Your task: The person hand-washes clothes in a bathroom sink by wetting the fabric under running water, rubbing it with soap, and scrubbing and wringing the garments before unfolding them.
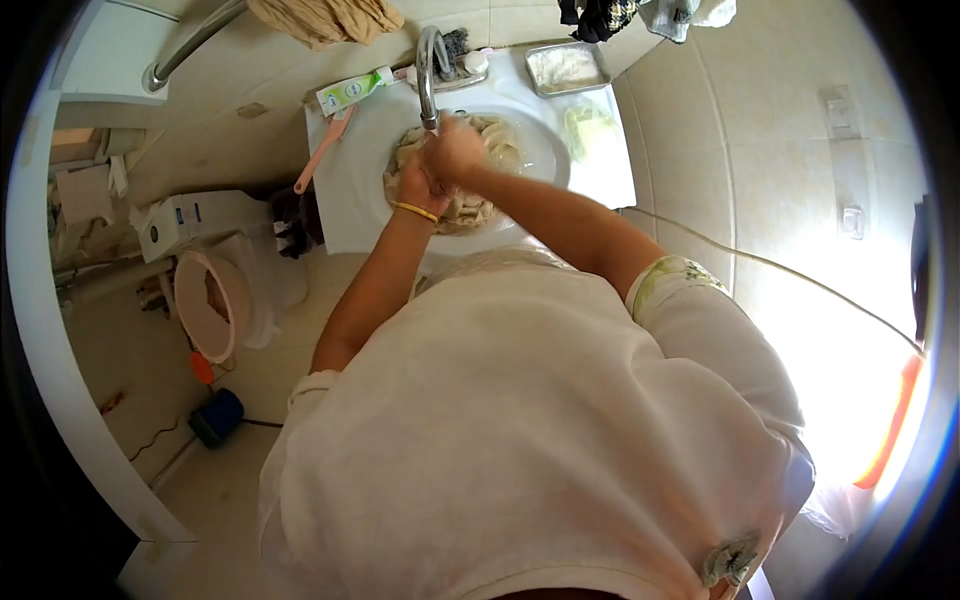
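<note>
A beige wet cloth (478,212) lies bunched in the round basin of the white sink (347,205). Just under the spout of the chrome faucet (427,80), both hands meet above the cloth. My right hand (456,152) is curled closed over the fingers of my left; what it grips, if anything, is hidden. My left hand (421,185), with a yellow band at its wrist, is turned inward against the right hand, its fingers mostly covered.
On the sink's edge lie a green-and-white tube (350,92), a pink-handled brush (325,150), a metal tray with white contents (567,70) and a pale green packet (594,133). Left stands a pink bucket (212,305). Clothes (325,18) hang above.
</note>
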Available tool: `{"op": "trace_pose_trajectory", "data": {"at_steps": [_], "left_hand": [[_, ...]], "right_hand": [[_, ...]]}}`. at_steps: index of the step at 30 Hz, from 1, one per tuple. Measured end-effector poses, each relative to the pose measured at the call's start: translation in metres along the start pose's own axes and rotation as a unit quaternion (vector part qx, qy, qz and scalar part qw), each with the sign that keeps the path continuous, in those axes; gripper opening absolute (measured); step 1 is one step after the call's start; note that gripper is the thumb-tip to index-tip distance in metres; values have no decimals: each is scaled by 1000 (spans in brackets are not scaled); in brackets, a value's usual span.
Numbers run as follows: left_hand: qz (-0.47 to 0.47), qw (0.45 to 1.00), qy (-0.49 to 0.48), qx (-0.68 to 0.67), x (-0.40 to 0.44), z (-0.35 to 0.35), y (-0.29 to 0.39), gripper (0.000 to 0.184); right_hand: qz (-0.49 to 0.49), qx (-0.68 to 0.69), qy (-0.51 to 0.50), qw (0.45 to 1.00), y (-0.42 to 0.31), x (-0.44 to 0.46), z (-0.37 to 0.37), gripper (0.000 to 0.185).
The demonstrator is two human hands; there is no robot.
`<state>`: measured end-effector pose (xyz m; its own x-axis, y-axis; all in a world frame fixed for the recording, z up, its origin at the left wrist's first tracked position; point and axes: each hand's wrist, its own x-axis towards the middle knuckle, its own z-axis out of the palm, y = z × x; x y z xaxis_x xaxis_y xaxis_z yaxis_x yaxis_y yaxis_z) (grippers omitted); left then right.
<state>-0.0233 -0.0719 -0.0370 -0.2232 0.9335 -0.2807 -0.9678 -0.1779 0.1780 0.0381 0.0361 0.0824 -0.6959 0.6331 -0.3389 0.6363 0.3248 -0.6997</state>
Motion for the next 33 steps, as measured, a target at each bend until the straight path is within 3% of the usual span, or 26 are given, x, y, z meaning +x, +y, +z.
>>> {"op": "trace_pose_trajectory", "data": {"at_steps": [1, 3, 4, 6, 8, 9, 13, 14, 15, 17, 18, 20, 22, 25, 27, 29, 30, 32, 33], "left_hand": [[12, 998, 48, 35, 4, 18, -9, 38], [36, 984, 143, 102, 2, 81, -24, 35], [25, 987, 125, 99, -4, 97, -22, 35], [25, 999, 36, 24, -5, 48, 0, 34], [33, 998, 48, 0, -5, 35, 6, 31], [41, 994, 104, 13, -5, 49, 1, 29], [71, 942, 320, 67, -4, 107, -22, 24], [40, 989, 135, 38, 2, 54, -18, 26], [-4, 998, -52, 18, 9, 3, -14, 28], [48, 974, 193, 113, 7, 71, -15, 33], [53, 980, 155, 112, 11, 56, -9, 32], [28, 997, 45, 63, 8, 7, 20, 34], [59, 990, 111, 59, -11, 65, 16, 36], [64, 990, 125, -11, 0, 62, -17, 35], [41, 995, 85, 9, -3, 49, -16, 34], [-17, 995, -16, 92, 3, 37, -8, 33], [23, 984, 87, 153, 2, 69, -14, 33], [43, 975, 176, 131, 2, 70, -6, 34], [51, 967, 221, 119, 1, 69, -2, 34]], "right_hand": [[-97, -132, -17, 986, 30, 29, 8, 29], [-37, 49, 19, 998, 48, 47, 11, 30], [-18, 84, 14, 996, 42, 44, 10, 30], [23, 147, 4, 989, 32, 26, 11, 32], [-185, 45, 45, 981, 11, -24, 12, 32], [-285, -6, 65, 956, 5, -38, 13, 31], [-68, -39, -17, 997, 12, -5, 6, 31], [18, 35, -17, 999, 14, 7, -3, 33], [61, 90, -10, 994, 21, 21, 2, 33], [141, 192, 8, 971, 46, 44, 20, 34], [131, 247, 23, 960, 51, 43, 31, 37], [-18, 104, 91, 990, 29, 8, 30, 36], [-178, -37, 191, 965, 9, -35, 35, 32], [-307, -126, 88, 939, 9, -29, 22, 33], [-42, 19, -1, 999, 21, 18, 20, 33], [219, 231, -65, 946, 36, 49, 13, 33], [203, 268, -30, 941, 41, 50, 17, 33], [167, 336, 28, 927, 47, 52, 32, 35], [88, 229, 96, 965, 39, 39, 36, 36]]}}
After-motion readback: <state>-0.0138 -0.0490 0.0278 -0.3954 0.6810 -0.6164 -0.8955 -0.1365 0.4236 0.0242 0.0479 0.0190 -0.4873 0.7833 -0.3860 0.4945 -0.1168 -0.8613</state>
